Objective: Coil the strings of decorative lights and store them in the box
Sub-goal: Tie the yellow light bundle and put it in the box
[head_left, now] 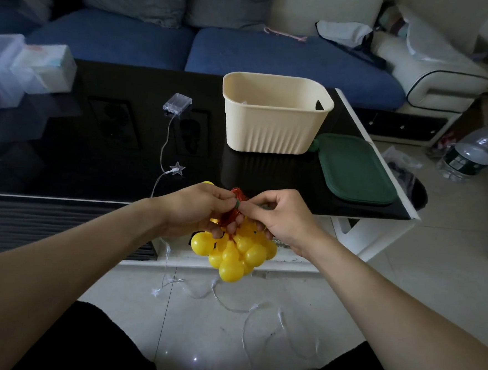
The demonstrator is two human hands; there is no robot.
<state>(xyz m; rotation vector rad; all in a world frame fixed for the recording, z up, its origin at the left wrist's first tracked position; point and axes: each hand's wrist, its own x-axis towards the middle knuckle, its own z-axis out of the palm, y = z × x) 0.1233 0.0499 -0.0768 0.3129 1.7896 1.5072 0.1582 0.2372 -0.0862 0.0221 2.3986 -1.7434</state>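
Both forearms frame thin clear-wire star lights (257,310) trailing floorward | left hand (195,207), right hand (275,216) pinch red wire (235,210) above bunched yellow plastic bulbs (238,253): light, slippery, grip cord | cream ribbed box (272,129) at 12 o'clock

Yellow bulbs (233,252), red cord (233,213); cream ribbed box (272,129); dark green lid (355,169); black table (94,157).
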